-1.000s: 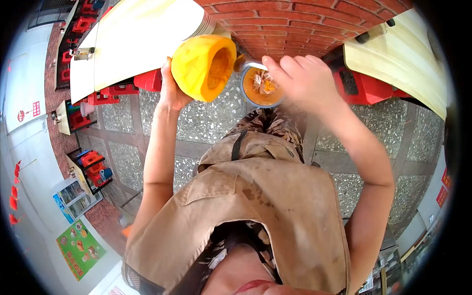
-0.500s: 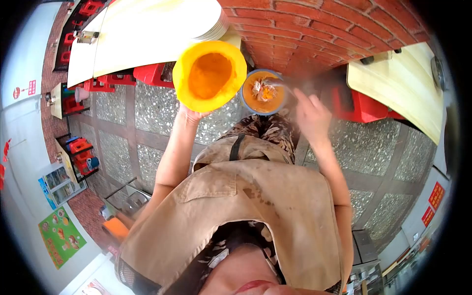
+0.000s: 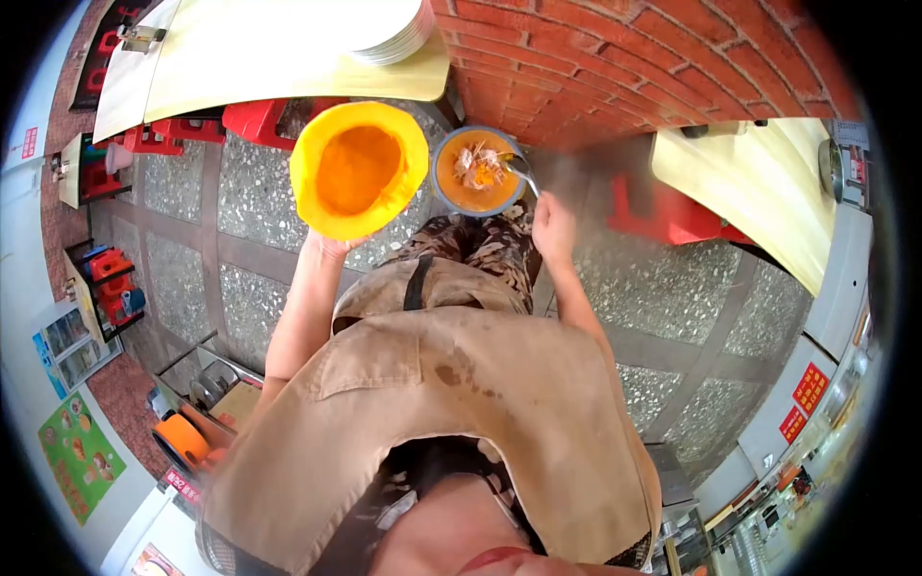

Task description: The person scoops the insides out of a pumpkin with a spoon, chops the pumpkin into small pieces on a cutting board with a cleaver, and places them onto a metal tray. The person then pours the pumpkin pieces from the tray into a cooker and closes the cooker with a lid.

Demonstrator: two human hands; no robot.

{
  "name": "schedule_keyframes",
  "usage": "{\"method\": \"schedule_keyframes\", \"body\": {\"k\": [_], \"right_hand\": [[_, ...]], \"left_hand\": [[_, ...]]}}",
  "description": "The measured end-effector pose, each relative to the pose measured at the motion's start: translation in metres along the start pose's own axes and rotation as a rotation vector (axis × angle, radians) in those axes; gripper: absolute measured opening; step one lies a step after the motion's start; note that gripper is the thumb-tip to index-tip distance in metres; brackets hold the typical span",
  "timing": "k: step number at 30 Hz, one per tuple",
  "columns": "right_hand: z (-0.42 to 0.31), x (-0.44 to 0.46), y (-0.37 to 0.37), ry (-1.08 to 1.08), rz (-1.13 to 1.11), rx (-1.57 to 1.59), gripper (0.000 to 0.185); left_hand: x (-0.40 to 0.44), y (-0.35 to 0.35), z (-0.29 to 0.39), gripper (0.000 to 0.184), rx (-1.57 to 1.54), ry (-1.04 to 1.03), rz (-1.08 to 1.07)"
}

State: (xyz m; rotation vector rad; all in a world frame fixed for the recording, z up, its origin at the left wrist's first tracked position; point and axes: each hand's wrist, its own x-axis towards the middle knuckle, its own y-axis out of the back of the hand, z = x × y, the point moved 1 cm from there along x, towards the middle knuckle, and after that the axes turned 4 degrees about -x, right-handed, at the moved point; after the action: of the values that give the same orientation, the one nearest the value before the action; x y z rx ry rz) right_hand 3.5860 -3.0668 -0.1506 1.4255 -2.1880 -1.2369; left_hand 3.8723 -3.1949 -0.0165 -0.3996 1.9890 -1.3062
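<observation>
A hollowed yellow-orange pumpkin piece (image 3: 411, 158) rests on my left hand (image 3: 333, 245), its orange hollow facing up toward the camera. Most of the fingers on that hand are hidden beneath the piece. My right hand (image 3: 554, 228) is closed around the handle of a metal spoon (image 3: 522, 171). The spoon's head is at the right rim of a round bowl (image 3: 443, 190), which has a grey-blue rim and an orange inside. Pale stringy scraps and bright orange bits (image 3: 480, 168) lie in the bowl, to the right of the pumpkin piece.
A pale table (image 3: 250, 72) with stacked white plates (image 3: 396, 43) stands at the upper left, red stools (image 3: 254, 123) beneath it. A brick wall (image 3: 615, 58) rises beyond the bowl. Another table (image 3: 749, 182) and a red stool (image 3: 677, 216) are on the right.
The pumpkin piece has turned from facing right to facing the camera. My right hand has moved the spoon away from the pumpkin and down to the bowl's right rim. The view has shifted.
</observation>
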Motion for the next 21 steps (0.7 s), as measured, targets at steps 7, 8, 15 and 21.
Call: {"method": "schedule_keyframes", "body": {"k": [7,8,15,21], "right_hand": [[-0.027,-0.007,0.014,0.336,0.207,-0.314,0.022],[-0.013,-0.021,0.001,0.324,0.19,-0.324,0.022],[-0.054,-0.004,0.038,0.367,0.302,-0.01,0.021],[-0.082,-0.013,0.056,0.252,0.129,0.168,0.015]], "left_hand": [[-0.006,0.017,0.001,0.061,-0.017,-0.076,0.065],[-0.009,0.02,0.001,0.062,-0.015,-0.07,0.084],[0.013,-0.017,-0.018,0.081,0.541,-0.313,0.11],[0.018,-0.035,-0.022,0.073,0.749,-0.406,0.163]]}}
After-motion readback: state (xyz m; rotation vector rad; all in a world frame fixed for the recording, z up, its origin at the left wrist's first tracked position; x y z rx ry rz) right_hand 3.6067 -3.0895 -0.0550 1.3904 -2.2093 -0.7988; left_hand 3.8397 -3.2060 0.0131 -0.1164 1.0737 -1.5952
